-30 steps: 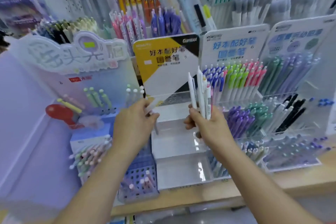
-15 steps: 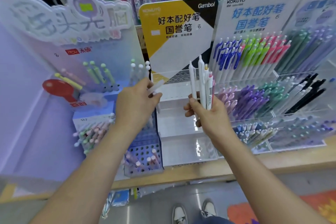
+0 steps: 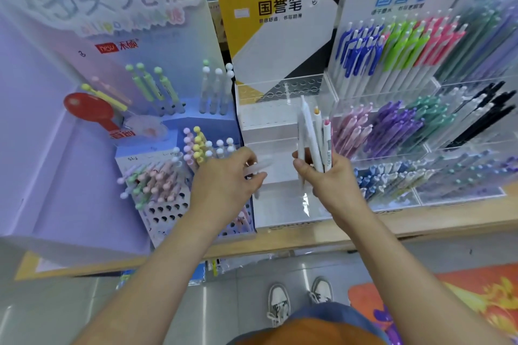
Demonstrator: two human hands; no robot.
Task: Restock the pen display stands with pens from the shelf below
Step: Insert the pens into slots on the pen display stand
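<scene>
— Wooden shelf ledge [image 3: 437, 218] carries the stands; why does the right hand [image 3: 325, 173] keep its load upright?
— As a ready supply, I judge: its fingers curl round a bunch of white pens [image 3: 311, 131], tips up, just in front of the nearly bare clear acrylic tiered stand [image 3: 280, 126].
— And the left hand [image 3: 224, 179]?
— It pinches one pale translucent pen [image 3: 259, 166], blurred, lying sideways near the stand's middle step, likely bound for a hole.
— Obstacles?
— Just beside the left wrist sits a lilac cardboard stand of pastel ball-topped pens [image 3: 157, 176]; a clear stand full of coloured pens [image 3: 392, 126] crowds the right.
</scene>
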